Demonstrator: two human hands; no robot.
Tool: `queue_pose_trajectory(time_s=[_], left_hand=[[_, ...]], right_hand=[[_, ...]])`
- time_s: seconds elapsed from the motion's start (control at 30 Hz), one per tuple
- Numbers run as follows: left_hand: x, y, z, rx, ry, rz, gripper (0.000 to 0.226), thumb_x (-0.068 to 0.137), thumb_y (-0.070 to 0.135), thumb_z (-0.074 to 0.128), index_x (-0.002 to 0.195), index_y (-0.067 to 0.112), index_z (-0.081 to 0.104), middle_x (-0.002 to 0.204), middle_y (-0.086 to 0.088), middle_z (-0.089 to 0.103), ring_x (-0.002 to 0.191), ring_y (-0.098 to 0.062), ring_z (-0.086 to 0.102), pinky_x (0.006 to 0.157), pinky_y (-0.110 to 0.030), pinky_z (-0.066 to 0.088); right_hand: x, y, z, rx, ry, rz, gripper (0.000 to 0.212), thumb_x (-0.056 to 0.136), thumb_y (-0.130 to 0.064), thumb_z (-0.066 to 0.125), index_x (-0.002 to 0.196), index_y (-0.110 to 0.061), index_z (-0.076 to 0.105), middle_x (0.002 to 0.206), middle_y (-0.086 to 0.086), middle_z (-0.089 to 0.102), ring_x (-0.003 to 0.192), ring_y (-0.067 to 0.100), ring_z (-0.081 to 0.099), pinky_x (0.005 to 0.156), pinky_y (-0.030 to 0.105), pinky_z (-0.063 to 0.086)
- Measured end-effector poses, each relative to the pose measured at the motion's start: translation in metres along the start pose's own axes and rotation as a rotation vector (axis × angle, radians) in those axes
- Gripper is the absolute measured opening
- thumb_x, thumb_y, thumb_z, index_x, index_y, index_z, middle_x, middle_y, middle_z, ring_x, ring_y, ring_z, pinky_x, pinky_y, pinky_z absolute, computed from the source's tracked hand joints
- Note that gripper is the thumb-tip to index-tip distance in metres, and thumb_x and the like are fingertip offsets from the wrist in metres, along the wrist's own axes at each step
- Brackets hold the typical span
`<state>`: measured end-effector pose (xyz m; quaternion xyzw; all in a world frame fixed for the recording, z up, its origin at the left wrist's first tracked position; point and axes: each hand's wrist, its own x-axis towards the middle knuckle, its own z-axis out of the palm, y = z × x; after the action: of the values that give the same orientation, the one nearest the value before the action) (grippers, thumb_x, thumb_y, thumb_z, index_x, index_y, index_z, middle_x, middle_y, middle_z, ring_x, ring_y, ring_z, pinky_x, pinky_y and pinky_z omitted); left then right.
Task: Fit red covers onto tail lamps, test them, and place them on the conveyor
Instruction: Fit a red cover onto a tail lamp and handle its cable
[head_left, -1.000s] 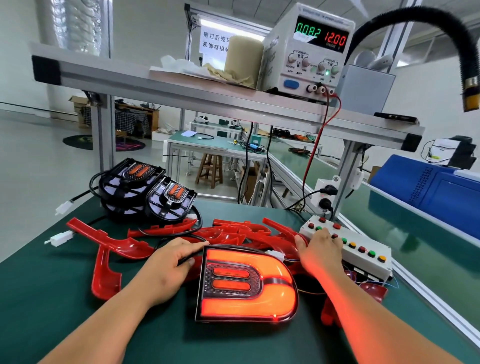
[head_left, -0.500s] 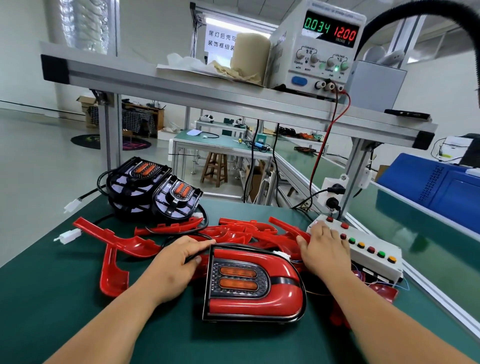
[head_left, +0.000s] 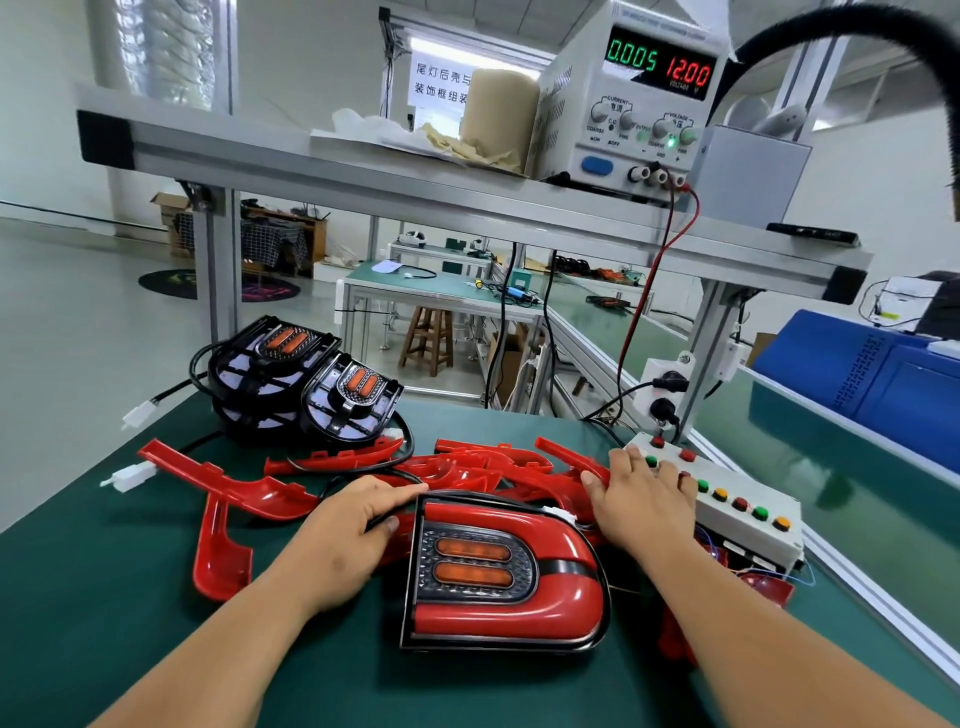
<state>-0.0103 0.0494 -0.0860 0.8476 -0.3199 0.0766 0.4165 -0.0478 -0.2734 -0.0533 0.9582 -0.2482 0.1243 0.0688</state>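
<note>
Head view of a test bench. A lamp (head_left: 504, 577) with its red cover fitted lies flat on the green table (head_left: 104, 597), front and centre, unlit; its two orange inner lenses face up. The left hand (head_left: 353, 535) holds the lamp's upper left corner, index finger along the top edge and thumb against the left side, with a black cable running beneath the fingers. The right hand (head_left: 644, 499) lies spread and flat on the near end of the button box (head_left: 748, 514), fingertips among the red and green buttons; which button is pressed cannot be told. The hands are apart, one on each side of the lamp. Loose covers (head_left: 228, 488) lie scattered behind and left of the lamp. Bare lamps (head_left: 301, 379) are stacked at the table's far left. On the shelf above, the power supply (head_left: 639, 98) reads 0.005 and 12.00. The conveyor (head_left: 810, 447) runs along the right, beyond the box.
</note>
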Motion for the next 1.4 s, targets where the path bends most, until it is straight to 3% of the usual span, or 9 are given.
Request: queue_pose_trajectory(time_s=[0.47, 0.73, 0.97, 1.2, 1.4], left_hand=[[-0.001, 0.002, -0.003, 0.008, 0.007, -0.001, 0.049, 0.098, 0.008, 0.054, 0.131, 0.044, 0.053, 0.112, 0.020, 0.055, 0.110, 0.004, 0.051, 0.086, 0.003, 0.031], [0.000, 0.003, -0.002, 0.011, 0.009, 0.002, 0.048, 0.097, 0.006, 0.054, 0.133, 0.037, 0.055, 0.113, 0.016, 0.057, 0.111, 0.002, 0.051, 0.088, 0.002, 0.029], [0.000, 0.002, -0.002, 0.010, 0.000, 0.003, 0.047, 0.097, 0.005, 0.054, 0.133, 0.035, 0.056, 0.114, 0.017, 0.056, 0.112, 0.002, 0.051, 0.090, 0.001, 0.028], [-0.001, 0.004, -0.002, 0.017, 0.001, -0.002, 0.044, 0.096, 0.003, 0.055, 0.133, 0.028, 0.059, 0.115, 0.015, 0.057, 0.113, -0.002, 0.053, 0.093, -0.005, 0.029], [-0.002, 0.004, -0.003, 0.002, 0.004, -0.005, 0.042, 0.096, 0.002, 0.056, 0.131, 0.024, 0.061, 0.114, 0.017, 0.058, 0.113, -0.002, 0.054, 0.091, 0.001, 0.030]], right_hand=[[-0.002, 0.001, -0.003, -0.011, 0.010, -0.004, 0.068, 0.091, -0.071, 0.017, 0.129, -0.022, 0.045, 0.139, 0.005, 0.050, 0.124, 0.033, 0.042, 0.100, 0.049, 0.026], [-0.002, 0.001, -0.001, 0.027, 0.011, 0.009, 0.068, 0.092, -0.070, 0.017, 0.131, -0.020, 0.042, 0.142, 0.006, 0.048, 0.127, 0.034, 0.039, 0.104, 0.050, 0.025], [-0.008, 0.013, -0.005, 0.149, 0.012, -0.048, 0.055, 0.094, -0.064, 0.023, 0.129, -0.025, 0.041, 0.146, 0.001, 0.042, 0.131, 0.030, 0.037, 0.107, 0.052, 0.027], [-0.027, 0.047, -0.014, 0.077, 0.114, 0.123, 0.052, 0.096, -0.056, 0.025, 0.135, -0.023, 0.038, 0.145, 0.008, 0.045, 0.127, 0.033, 0.044, 0.103, 0.050, 0.027], [-0.033, 0.064, -0.015, 0.016, 0.050, 0.231, 0.059, 0.094, -0.063, 0.019, 0.135, -0.025, 0.037, 0.143, 0.012, 0.041, 0.118, 0.040, 0.048, 0.098, 0.049, 0.026]])
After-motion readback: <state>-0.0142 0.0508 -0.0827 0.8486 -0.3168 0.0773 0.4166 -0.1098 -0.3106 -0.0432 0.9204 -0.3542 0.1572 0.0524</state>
